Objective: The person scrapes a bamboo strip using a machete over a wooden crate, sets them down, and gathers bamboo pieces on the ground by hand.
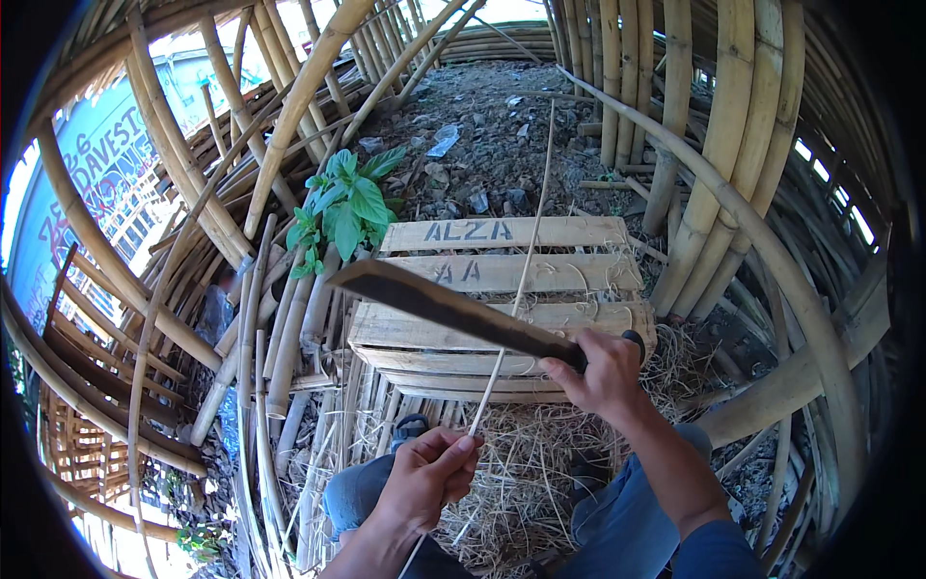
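Note:
My right hand is closed round the dark handle of a machete. Its long, dark blade points to the upper left, above a wooden slatted crate. A thin, pale bamboo strip is pinched between the thumb and fingers of my left hand. From there the strip rises past the crate toward the dirt ground, and its lower end runs down below my hand. Where the two cross in the picture, near the middle of the crate, I cannot tell whether blade and strip touch.
Thick bamboo poles stand at the right, and a curved pole arches across that side. A leafy green plant grows left of the crate. Straw-like shavings cover the ground between my legs. Bamboo lengths are piled at the left.

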A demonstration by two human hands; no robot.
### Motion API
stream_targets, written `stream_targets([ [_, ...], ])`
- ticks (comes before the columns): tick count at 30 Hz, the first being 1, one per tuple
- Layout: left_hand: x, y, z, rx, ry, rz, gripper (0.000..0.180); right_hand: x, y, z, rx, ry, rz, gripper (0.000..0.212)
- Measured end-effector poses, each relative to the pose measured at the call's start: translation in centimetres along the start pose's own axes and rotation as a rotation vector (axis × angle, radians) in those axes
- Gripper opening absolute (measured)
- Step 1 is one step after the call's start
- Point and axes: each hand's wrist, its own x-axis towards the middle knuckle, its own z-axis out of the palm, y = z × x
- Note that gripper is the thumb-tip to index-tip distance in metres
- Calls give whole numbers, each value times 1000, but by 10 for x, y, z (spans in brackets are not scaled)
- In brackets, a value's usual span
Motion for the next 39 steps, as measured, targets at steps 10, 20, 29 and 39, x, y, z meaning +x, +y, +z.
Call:
stream_targets([
  [10, -18, -2, -19, -72, -86, -34, 16, 13, 42, -26, -136, 0, 356, 61],
  [20, -14, -2, -21, -95, -111, -90, 15, 4, 14, -24, 92, -12, 435, 64],
  [29, -7, -7, -10, -5, -90, 1, 14, -2, -43, -6, 142, -27, -58, 57],
  [39, -9, -9, -9, 55, -45, 21, 12, 3, -22, -9, 12, -13, -33, 58],
])
